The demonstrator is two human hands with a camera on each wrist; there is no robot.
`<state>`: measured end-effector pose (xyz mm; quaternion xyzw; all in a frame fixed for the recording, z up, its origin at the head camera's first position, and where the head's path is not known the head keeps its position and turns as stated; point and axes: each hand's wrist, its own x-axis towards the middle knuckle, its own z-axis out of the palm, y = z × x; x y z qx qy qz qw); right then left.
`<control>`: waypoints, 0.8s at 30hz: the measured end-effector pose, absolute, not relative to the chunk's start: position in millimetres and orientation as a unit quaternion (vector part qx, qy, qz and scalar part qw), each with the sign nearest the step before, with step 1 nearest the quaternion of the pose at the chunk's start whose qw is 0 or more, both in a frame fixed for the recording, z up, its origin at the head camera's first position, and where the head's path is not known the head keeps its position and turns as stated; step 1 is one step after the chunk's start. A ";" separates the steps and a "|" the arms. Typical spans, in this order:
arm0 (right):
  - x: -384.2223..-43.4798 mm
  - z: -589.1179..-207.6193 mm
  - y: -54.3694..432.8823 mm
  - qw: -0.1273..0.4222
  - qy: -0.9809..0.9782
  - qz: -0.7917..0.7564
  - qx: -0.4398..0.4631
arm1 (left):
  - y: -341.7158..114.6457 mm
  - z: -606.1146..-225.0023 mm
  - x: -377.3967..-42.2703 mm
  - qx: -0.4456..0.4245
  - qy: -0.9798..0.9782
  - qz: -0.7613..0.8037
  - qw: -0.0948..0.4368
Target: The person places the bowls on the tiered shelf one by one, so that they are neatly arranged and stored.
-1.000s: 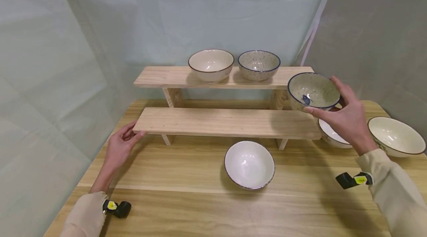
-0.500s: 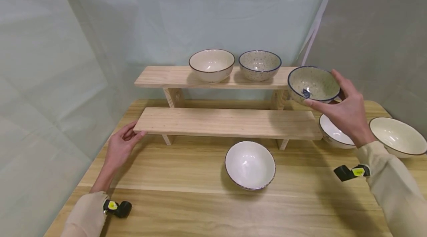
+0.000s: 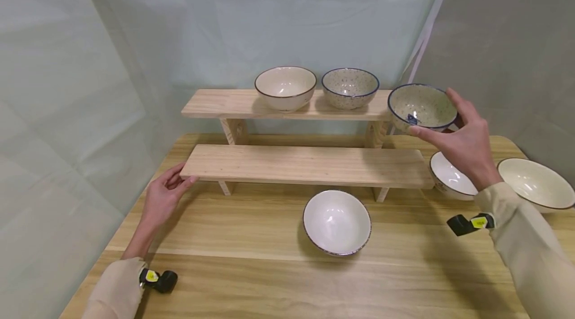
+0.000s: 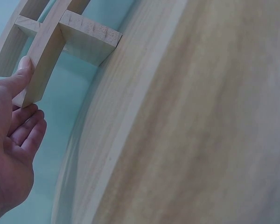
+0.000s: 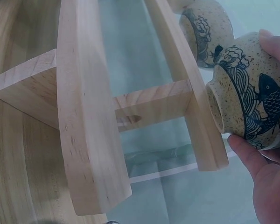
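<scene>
My right hand (image 3: 469,142) grips a speckled grey bowl (image 3: 422,104) with a blue rim, thumb at the near side and fingers around the right. In the right wrist view a dark blue fish pattern shows on this bowl (image 5: 259,93), whose foot is close to the upper board's right end; contact cannot be told. My left hand (image 3: 163,196) holds the left end of the two-step wooden stand's lower board (image 3: 305,164), thumb on the front edge. On the upper board (image 3: 220,102) stand a cream bowl (image 3: 285,88) with a brown rim and a matching speckled bowl (image 3: 350,88).
A white bowl (image 3: 337,222) with a dark rim sits on the wooden table (image 3: 251,279) before the stand. To the right are another white bowl (image 3: 451,176), partly behind my right hand, and a larger cream bowl (image 3: 536,184). Pale curtains (image 3: 287,19) hang behind.
My right hand has raised the speckled bowl from in front of the upper board's right end to about that board's level. The left hand and the other bowls stay put.
</scene>
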<state>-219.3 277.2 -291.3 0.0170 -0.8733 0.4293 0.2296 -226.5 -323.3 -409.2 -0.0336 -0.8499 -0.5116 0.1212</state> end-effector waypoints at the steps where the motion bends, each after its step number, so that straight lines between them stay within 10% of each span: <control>1: -219.4 -290.8 277.0 0.229 -0.873 0.430 0.017 | -323.3 -409.1 -226.5 -0.033 -0.850 -0.512 0.121; 24: -231.6 -281.1 272.2 0.239 -0.867 0.437 0.017 | -321.6 -408.7 -225.2 -0.037 -0.848 -0.513 0.127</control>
